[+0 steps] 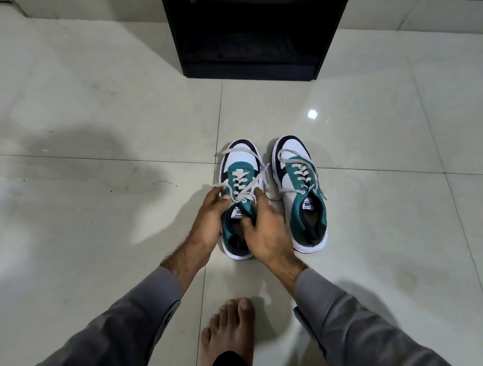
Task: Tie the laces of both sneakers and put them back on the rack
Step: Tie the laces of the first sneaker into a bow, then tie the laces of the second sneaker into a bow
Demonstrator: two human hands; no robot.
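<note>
Hands, left hand and right hand, pinch loose laces on the left sneaker, well short of the rack; slack could slip free.

Dark brand lettering on a small white tongue label of the right sneaker, upside down from here, apparently "PUMA". Same kind of label on the left sneaker, too blurred to read.
</note>
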